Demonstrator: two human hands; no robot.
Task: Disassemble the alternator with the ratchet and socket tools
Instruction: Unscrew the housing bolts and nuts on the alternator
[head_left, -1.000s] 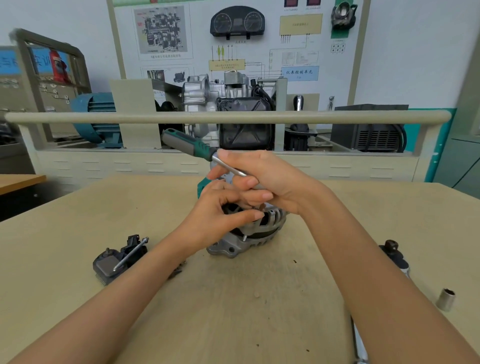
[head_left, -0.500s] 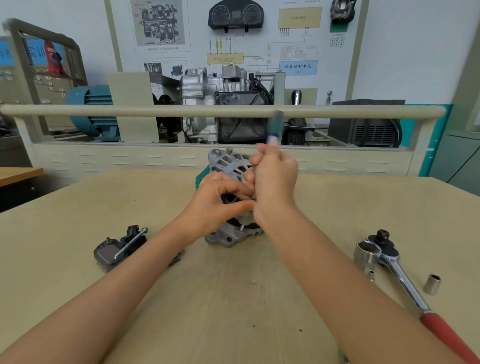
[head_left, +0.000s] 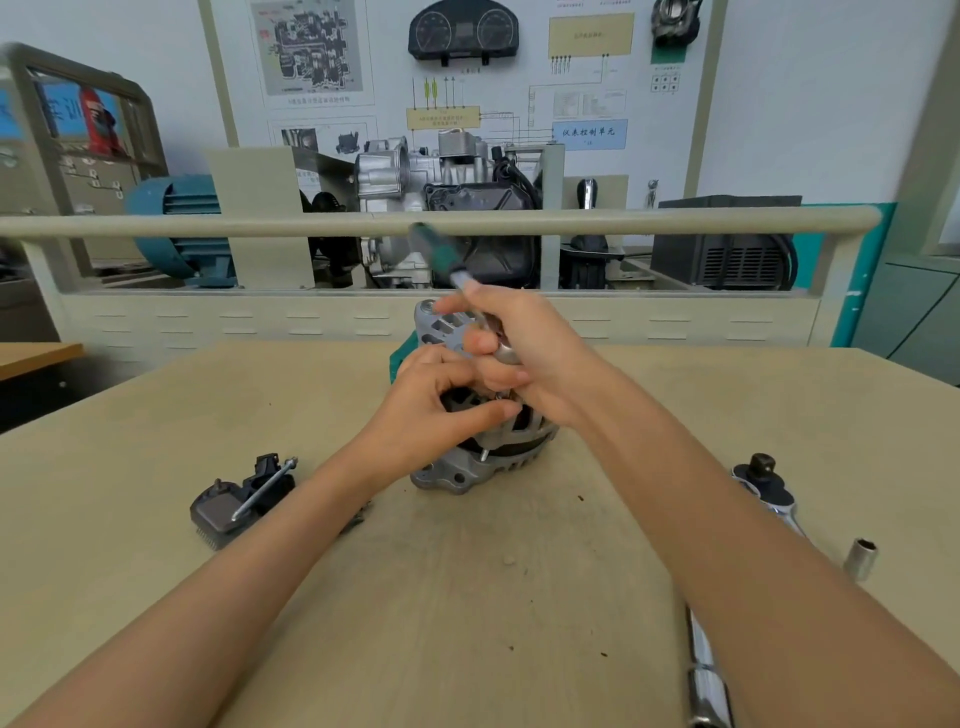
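Note:
The silver alternator (head_left: 470, 470) lies on the beige table (head_left: 467, 597) at its middle. An end cover (head_left: 441, 325) is tilted up off it behind my hands. My right hand (head_left: 524, 353) grips a green-handled screwdriver (head_left: 436, 254) by its shaft, the handle pointing up and away to the left. My left hand (head_left: 436, 405) rests on top of the alternator, its fingers pinched at a spot under the right hand; what they hold is hidden. A ratchet head (head_left: 766, 480) lies at the right, its handle (head_left: 704, 670) partly hidden by my right forearm. A loose socket (head_left: 861, 558) stands beside it.
A removed black part with a long bolt (head_left: 241, 501) lies at the left of the table. A rail (head_left: 208, 226) and bench with an engine display stand behind the table. A wooden table corner (head_left: 36, 356) shows at far left.
The right hand swung the screwdriver from leaning left to upright, then back to a leftward tilt. The end cover now stands lifted off the alternator. The left hand stayed on top.

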